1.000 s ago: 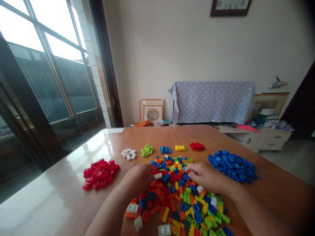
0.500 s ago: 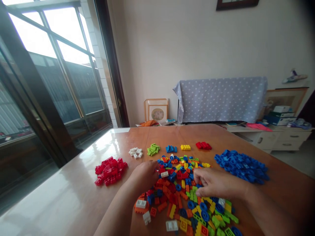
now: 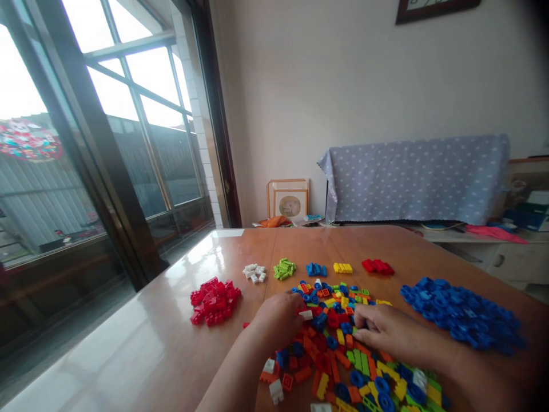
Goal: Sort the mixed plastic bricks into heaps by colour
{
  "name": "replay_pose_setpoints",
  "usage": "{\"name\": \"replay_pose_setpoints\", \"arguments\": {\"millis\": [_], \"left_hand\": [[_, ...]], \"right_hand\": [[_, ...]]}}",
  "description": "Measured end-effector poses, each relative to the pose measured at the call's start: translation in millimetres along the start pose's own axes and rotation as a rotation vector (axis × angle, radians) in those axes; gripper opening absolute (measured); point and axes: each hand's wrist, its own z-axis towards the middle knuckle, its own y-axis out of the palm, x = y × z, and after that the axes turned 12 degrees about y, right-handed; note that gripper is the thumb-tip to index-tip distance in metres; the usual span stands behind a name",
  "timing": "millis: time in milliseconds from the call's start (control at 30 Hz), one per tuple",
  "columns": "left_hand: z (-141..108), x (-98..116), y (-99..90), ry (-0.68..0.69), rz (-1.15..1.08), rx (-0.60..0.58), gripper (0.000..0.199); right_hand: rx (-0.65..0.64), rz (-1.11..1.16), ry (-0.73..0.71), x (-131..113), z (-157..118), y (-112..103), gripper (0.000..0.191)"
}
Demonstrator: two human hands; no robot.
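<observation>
A mixed heap of toy building bricks (image 3: 315,346) in red, orange, yellow, green, blue and white spreads over the table in front of me. My left hand (image 3: 283,313) rests at the heap's left side, its fingers curled down among the bricks near a white brick (image 3: 306,315). What those fingers hold, if anything, is hidden. On the heap's right side, my right hand (image 3: 377,327) has bent fingers with the thumb close below them. Any brick between them cannot be made out. Blue wheel-like pieces (image 3: 357,377) lie below that hand.
Sorted piles stand around the heap: red bricks (image 3: 215,302) left, a large blue pile (image 3: 463,312) right. Along the back lie small groups of white (image 3: 254,273), lime green (image 3: 285,269), blue (image 3: 316,269), yellow (image 3: 342,268) and red bricks (image 3: 377,266) on the brown table (image 3: 317,243).
The view has turned left, so everything sits further right in the picture. My hands stay over the same parts of the heap; the right hand's fingers look more curled in.
</observation>
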Motion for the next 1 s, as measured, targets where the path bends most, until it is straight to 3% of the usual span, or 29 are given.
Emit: {"name": "replay_pose_setpoints", "arguments": {"millis": [133,267,433,600,1000], "left_hand": [[1.7,2.4,5.2,-0.003,-0.016,-0.016,0.022],[3.0,3.5,7.1,0.004,-0.036,-0.04,0.018],[3.3,2.0,8.2,0.061,-0.084,-0.041,0.024],[6.2,-2.0,10.0,0.077,-0.102,-0.02,0.015],[8.7,-5.0,10.0,0.043,-0.044,0.008,0.013]], "right_hand": [[0.001,-0.008,0.003,12.9,8.1,7.1,0.018],[0.041,-0.011,-0.024,20.7,15.5,8.9,0.021],[0.152,0.02,-0.019,27.3,18.4,1.8,0.021],[0.251,0.081,0.008,39.9,17.0,-9.7,0.023],[0.214,0.049,0.109,56.1,4.0,-32.4,0.012]]}}
